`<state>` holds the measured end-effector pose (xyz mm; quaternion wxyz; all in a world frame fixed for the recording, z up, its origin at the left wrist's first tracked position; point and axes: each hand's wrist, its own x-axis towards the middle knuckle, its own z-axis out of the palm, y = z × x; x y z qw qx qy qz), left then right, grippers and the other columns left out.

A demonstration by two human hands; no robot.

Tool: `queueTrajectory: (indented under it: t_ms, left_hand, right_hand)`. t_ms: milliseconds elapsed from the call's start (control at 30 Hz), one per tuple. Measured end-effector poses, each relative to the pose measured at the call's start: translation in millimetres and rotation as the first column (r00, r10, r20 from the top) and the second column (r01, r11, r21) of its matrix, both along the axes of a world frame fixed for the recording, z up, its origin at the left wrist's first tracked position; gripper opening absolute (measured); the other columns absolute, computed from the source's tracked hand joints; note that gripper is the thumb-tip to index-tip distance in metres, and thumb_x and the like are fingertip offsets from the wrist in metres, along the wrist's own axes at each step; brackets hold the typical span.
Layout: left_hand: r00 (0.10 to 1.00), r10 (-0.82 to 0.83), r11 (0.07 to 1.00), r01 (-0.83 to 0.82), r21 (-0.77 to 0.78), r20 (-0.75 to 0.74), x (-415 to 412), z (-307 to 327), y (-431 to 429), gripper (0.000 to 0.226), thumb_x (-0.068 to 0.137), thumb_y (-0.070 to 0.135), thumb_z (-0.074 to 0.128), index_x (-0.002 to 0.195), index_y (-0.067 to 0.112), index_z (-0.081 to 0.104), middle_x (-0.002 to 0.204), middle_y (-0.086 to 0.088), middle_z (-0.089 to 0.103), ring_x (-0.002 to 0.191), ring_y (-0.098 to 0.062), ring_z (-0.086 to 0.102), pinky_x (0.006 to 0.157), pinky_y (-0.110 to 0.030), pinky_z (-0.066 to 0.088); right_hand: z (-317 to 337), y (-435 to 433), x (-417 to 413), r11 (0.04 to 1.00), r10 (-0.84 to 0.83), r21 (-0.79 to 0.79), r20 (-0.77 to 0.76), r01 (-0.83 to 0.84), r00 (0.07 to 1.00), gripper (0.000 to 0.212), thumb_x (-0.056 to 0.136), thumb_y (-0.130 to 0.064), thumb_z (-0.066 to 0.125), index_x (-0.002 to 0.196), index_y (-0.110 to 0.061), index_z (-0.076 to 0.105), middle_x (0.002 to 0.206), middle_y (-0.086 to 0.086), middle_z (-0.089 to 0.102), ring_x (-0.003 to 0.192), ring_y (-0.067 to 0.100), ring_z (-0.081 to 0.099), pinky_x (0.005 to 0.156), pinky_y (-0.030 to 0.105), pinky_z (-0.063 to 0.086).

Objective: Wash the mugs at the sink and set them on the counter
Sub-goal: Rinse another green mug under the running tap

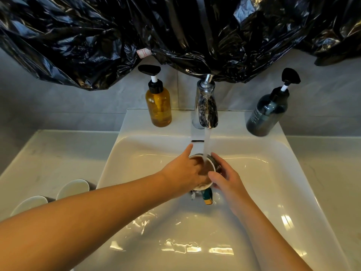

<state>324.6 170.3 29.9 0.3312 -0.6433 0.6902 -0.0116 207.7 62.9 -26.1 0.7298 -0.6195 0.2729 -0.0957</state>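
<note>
A dark mug with a pale inside is held over the white sink, right under the running stream from the chrome faucet. My right hand grips the mug's outer wall from the right. My left hand reaches into the mug's mouth, its fingers inside and the index finger stretched out over the far rim. Two white mugs, one behind the other, stand mouth down on the counter at the left.
An amber pump bottle stands left of the faucet and a dark shampoo pump bottle to its right. Black plastic sheeting hangs above. A green and yellow object lies in the basin below the mug.
</note>
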Motion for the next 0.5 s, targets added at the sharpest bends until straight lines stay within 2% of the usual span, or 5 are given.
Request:
queueTrajectory:
  t_ms: [133, 300, 367, 433, 500]
  left_hand:
    - [1.0, -0.001, 0.999, 0.001, -0.054, -0.006, -5.2, -9.4, 1.3, 0.038, 0.095, 0.021, 0.06, 0.131, 0.02, 0.051, 0.111, -0.008, 0.068, 0.101, -0.029, 0.061, 0.094, -0.044, 0.041]
    - [0.983, -0.061, 0.938, -0.004, -0.347, -0.174, 0.1, -12.9, 9.2, 0.039, 0.066, 0.013, 0.082, 0.1, 0.024, 0.068, 0.061, 0.002, 0.063, 0.058, -0.021, 0.06, 0.067, -0.032, 0.045]
    - [0.975, -0.048, 0.926, -0.038, -0.375, -0.219, -2.4, -19.6, 13.7, 0.027, 0.069, 0.019, 0.083, 0.092, 0.025, 0.071, 0.072, 0.004, 0.07, 0.075, -0.022, 0.068, 0.091, -0.047, 0.046]
    - [0.974, -0.069, 0.927, -0.018, -0.375, -0.217, -3.7, -12.6, 15.7, 0.026, 0.076, 0.024, 0.08, 0.101, 0.028, 0.072, 0.092, 0.005, 0.074, 0.102, -0.022, 0.066, 0.11, -0.066, 0.024]
    - [0.992, -0.045, 0.97, 0.016, -0.241, -0.114, 0.7, -7.4, 11.6, 0.026, 0.084, 0.023, 0.072, 0.108, 0.031, 0.071, 0.107, 0.005, 0.072, 0.123, -0.023, 0.054, 0.109, -0.071, -0.006]
  right_hand:
    - [0.6, -1.3, -1.6, 0.999, -0.039, -0.021, -0.011, 0.039, 0.999, 0.057, 0.083, -0.022, 0.065, 0.136, -0.034, 0.047, 0.135, 0.005, 0.054, 0.12, 0.023, 0.057, 0.084, 0.026, 0.057]
    - [5.2, -5.9, -4.9, 0.994, -0.041, 0.102, 0.048, 0.036, 0.998, 0.047, 0.093, -0.016, 0.061, 0.132, -0.04, 0.048, 0.119, 0.006, 0.064, 0.104, 0.019, 0.068, 0.081, 0.028, 0.058]
    - [5.8, -5.1, -5.7, 0.99, -0.008, 0.144, 0.041, 0.002, 0.999, 0.049, 0.094, -0.011, 0.059, 0.136, -0.031, 0.048, 0.119, 0.009, 0.063, 0.1, 0.022, 0.07, 0.086, 0.04, 0.059]
    - [4.9, -4.3, -5.9, 0.991, -0.005, 0.136, 0.012, 0.003, 1.0, 0.048, 0.093, -0.008, 0.06, 0.136, -0.027, 0.051, 0.118, 0.011, 0.064, 0.097, 0.026, 0.07, 0.088, 0.049, 0.057]
    - [3.9, -3.3, -4.6, 0.995, -0.003, 0.096, -0.019, 0.005, 1.0, 0.05, 0.09, -0.009, 0.063, 0.135, -0.026, 0.053, 0.117, 0.012, 0.064, 0.096, 0.03, 0.069, 0.085, 0.05, 0.058]
